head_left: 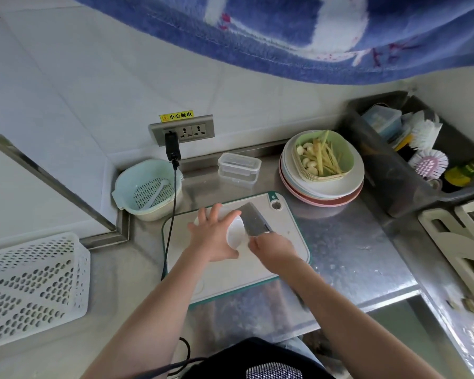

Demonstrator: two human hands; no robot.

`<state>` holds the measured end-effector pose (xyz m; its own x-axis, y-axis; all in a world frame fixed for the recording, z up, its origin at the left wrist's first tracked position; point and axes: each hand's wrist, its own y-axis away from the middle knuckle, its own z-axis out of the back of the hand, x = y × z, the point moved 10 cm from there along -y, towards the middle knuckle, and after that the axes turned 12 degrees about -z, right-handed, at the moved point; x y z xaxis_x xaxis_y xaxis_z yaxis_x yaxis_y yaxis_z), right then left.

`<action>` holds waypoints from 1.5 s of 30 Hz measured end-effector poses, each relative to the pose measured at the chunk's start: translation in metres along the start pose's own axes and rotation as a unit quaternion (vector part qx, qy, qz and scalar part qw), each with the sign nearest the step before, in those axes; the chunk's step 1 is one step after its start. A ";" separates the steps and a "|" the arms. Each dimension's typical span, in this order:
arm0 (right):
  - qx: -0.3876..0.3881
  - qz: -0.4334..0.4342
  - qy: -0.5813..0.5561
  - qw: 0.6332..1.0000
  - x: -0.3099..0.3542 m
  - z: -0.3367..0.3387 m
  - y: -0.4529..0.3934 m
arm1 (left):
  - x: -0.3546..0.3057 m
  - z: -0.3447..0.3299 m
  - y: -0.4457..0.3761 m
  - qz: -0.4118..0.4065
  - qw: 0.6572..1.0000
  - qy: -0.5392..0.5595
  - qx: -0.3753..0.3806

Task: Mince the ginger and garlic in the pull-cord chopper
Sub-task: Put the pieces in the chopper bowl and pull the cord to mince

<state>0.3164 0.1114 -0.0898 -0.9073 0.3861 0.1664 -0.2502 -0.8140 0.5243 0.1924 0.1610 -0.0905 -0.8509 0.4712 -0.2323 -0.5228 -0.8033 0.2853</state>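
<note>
On the white cutting board (pixel 290 247) my left hand (pixel 216 236) grips a white round container (pixel 236 232), tilted on its side with its opening facing right. My right hand (pixel 272 248) holds the handle of a cleaver (pixel 253 218), whose blade lies against the container's mouth. Ginger strips (pixel 327 157) and peeled garlic cloves (pixel 307 161) sit in a green dish (pixel 342 149) at the back right, on a stack of plates (pixel 353 184). I cannot tell what is inside the container.
A pale colander bowl (pixel 147 188) stands at the back left beside a wall socket (pixel 182 129) with a black cable (pixel 173 212) running down past the board. A clear lidded box (pixel 238 166), a white basket (pixel 33 285) and a grey bin of brushes (pixel 422 149) are also around.
</note>
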 end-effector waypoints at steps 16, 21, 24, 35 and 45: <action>0.004 -0.095 0.017 0.995 -0.040 0.002 -0.012 | 0.007 0.005 0.000 0.026 0.999 0.021 -0.024; -0.002 -0.248 -0.015 0.969 -0.141 0.017 -0.009 | 0.007 0.005 0.000 0.028 0.999 0.019 -0.024; -0.010 -0.095 -0.004 0.995 -0.049 0.012 -0.013 | 0.007 0.003 -0.001 0.029 0.999 0.024 -0.022; -0.013 -0.223 0.059 0.973 -0.125 0.010 -0.014 | 0.010 0.006 0.001 0.027 0.999 0.026 -0.027; -0.080 0.074 0.158 0.981 0.031 0.004 -0.006 | 0.011 0.005 -0.001 0.022 0.999 0.019 -0.028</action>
<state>0.2908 0.1299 -0.0847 -0.9910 0.1246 -0.0497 -0.1341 -0.9187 0.3716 0.1831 0.1691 -0.0890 -0.8700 0.4215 -0.2556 -0.4799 -0.8430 0.2431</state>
